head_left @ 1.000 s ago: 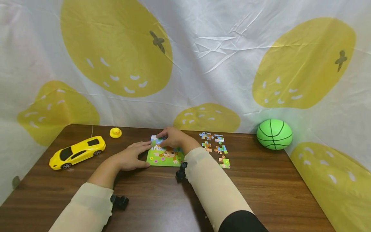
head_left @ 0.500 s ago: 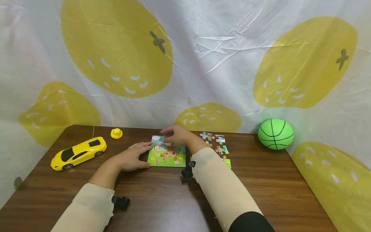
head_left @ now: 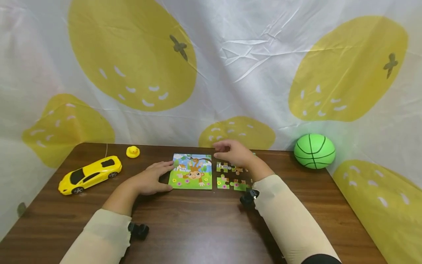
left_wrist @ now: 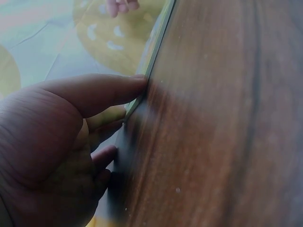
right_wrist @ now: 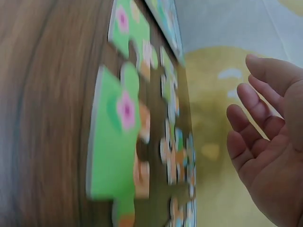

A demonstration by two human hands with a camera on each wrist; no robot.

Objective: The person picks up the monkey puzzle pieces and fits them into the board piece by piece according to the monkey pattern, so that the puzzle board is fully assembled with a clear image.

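A square picture board (head_left: 194, 179) with a monkey, flowers and sky lies flat near the table's middle. My left hand (head_left: 150, 178) rests at its left side, thumb at the near left corner and fingertips against the edge. In the left wrist view the thumb (left_wrist: 113, 90) touches the board's thin edge. To the right of the board, several loose jigsaw pieces (head_left: 223, 182) lie in rough rows. Above the far ones hovers my right hand (head_left: 234, 152), fingers loosely bent, partly covering them. The right wrist view shows nothing between its fingers, with a green flowered piece (right_wrist: 113, 156) apart from it.
A yellow toy car (head_left: 90, 174) stands on the left, with a yellow rubber duck (head_left: 133, 151) behind it. At the back right sits a green ball (head_left: 314, 151) with black lines. A white curtain (head_left: 250, 80) with yellow fruit prints closes off the back and sides of the wooden table (head_left: 184, 227).
My right hand has lifted away from the board and moved right, over the loose pieces. The whole monkey picture and the nearer pieces are now uncovered. My left hand stays at the board's edge.
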